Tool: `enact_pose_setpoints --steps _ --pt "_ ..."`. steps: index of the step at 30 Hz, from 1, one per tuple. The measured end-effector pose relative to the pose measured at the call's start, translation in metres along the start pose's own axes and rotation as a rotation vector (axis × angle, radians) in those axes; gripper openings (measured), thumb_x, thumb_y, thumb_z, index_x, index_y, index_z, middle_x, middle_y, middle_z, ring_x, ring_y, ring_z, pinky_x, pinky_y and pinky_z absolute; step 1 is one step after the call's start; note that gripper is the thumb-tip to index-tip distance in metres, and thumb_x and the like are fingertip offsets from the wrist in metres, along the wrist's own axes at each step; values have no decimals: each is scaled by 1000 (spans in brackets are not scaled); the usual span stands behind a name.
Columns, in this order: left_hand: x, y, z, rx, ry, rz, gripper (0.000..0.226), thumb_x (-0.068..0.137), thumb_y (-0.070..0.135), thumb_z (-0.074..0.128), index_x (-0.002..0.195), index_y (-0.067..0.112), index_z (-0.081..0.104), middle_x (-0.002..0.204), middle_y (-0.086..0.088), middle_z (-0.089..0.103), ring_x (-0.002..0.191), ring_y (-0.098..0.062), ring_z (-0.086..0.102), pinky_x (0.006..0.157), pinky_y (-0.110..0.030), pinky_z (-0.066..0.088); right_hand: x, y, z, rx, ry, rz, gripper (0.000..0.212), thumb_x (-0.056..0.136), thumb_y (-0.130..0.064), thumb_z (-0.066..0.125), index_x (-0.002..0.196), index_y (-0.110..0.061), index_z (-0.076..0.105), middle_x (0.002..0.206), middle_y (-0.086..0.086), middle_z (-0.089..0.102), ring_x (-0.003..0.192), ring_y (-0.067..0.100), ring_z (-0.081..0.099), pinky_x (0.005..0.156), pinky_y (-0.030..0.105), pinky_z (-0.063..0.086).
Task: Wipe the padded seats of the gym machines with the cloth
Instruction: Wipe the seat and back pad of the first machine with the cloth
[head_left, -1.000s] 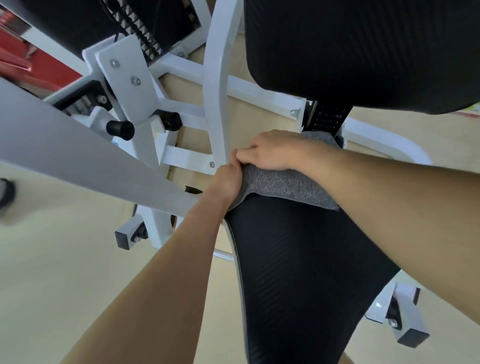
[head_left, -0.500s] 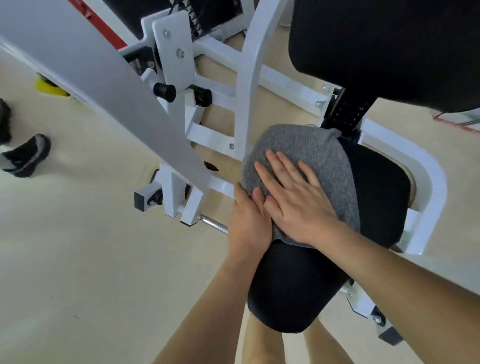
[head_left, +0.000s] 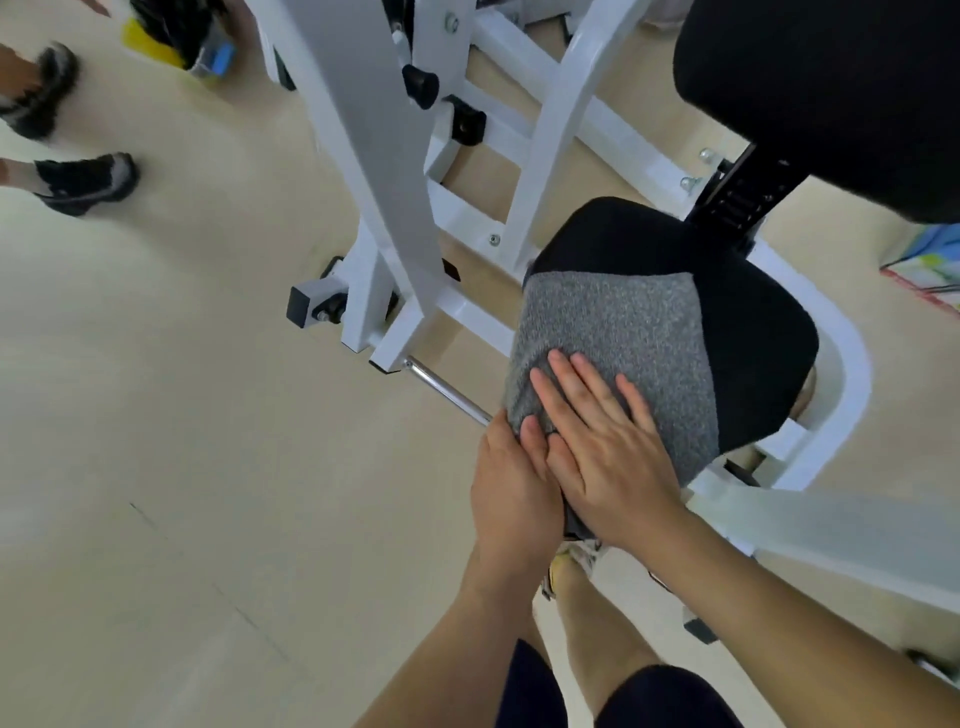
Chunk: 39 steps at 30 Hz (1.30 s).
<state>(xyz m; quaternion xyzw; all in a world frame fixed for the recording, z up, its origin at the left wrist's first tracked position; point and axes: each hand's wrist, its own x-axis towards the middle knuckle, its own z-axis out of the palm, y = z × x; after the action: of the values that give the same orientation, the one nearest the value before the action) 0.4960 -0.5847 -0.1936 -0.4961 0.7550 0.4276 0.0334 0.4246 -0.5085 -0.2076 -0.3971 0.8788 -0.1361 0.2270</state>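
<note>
Nearest are the person's own legs and one shoe (head_left: 569, 564), standing just by the machine. Above them the left hand (head_left: 511, 483) sits at the near left edge of the seat (head_left: 753, 332). Its thumb lies on top of the cloth (head_left: 613, 332), but its fingers go down the side out of sight, so I cannot tell if it grips. The right hand (head_left: 608, 441) lies flat on the cloth with fingers straight and spread, pressing down and holding nothing.

The grey cloth covers the near left part of the black seat. The far part and the right side of the seat are bare.

I think this is the wiping step, and this seat looks only partly done. To do it well, the flat hand should press evenly and slide the cloth in long straight strokes. Each stroke should lap over the last one, right out to the bare right edge and the far end. The other hand can stop the cloth bunching up.

Past the seat stand the white frame (head_left: 550, 135) and the black back pad (head_left: 831, 93). Far off on the floor (head_left: 208, 415) are another person's dark shoes (head_left: 83, 182).
</note>
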Motion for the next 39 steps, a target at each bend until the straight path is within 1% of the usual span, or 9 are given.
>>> enact_pose_setpoints --steps 3,6,11,15,18,22,29,33,39 --pt "-14 -2 6 -81 47 -27 38 100 36 33 133 19 43 124 0 52 111 -13 50 93 -37 47 -12 1 3 40 36 1 55 97 -35 21 150 -24 27 158 -4 20 147 11 12 118 42 12" --pt "-29 -2 -1 46 -75 12 56 99 32 40 148 13 20 143 -11 35 129 -21 37 107 -35 36 -37 13 10 52 68 33 53 98 -36 25 149 -23 28 158 -3 21 147 13 13 117 44 16" --pt "-18 7 -30 408 -60 363 72 91 45 49 148 11 22 153 -16 24 141 -30 24 115 -44 25 -69 16 13 320 321 256 53 93 -34 41 142 -14 40 154 4 31 145 18 19 116 42 21" --pt "13 18 -13 773 -201 794 59 94 51 35 147 25 30 157 -7 22 146 -26 16 117 -50 15 -69 -6 10 945 547 762 54 92 -28 48 144 -21 34 147 -1 39 133 12 38 111 39 35" --pt "8 6 -1 964 -356 898 65 94 51 17 151 21 18 160 -6 12 148 -23 6 118 -50 7 -47 -22 9 1438 591 981 57 91 -31 52 143 -24 31 138 -2 50 119 13 53 105 40 43" --pt "-24 -7 9 1110 -457 989 68 97 39 19 151 9 -8 160 -8 -12 146 -24 -17 118 -48 -6 -44 -19 12 1470 432 1109 52 91 -47 53 132 -16 46 121 1 64 107 14 62 98 38 49" --pt "-10 15 24 1225 -515 1098 66 91 23 12 145 3 -20 159 -12 -17 145 -26 -17 118 -44 -7 -39 14 -2 1737 320 1186 30 91 -50 52 85 -23 66 81 -7 73 82 6 68 79 26 54" --pt "-9 36 46 1253 -552 1074 73 93 19 24 145 2 -24 156 -11 -26 144 -25 -23 118 -44 -7 -30 37 -9 1764 369 1270 34 92 -51 50 92 -21 67 86 -5 73 85 10 68 78 28 53" --pt "18 65 104 1183 -566 1138 78 93 30 35 150 8 -14 159 -4 -17 146 -19 -16 119 -43 -6 -13 93 -19 1730 555 1343 32 91 -50 52 93 -20 63 93 -2 71 86 13 67 80 31 53"
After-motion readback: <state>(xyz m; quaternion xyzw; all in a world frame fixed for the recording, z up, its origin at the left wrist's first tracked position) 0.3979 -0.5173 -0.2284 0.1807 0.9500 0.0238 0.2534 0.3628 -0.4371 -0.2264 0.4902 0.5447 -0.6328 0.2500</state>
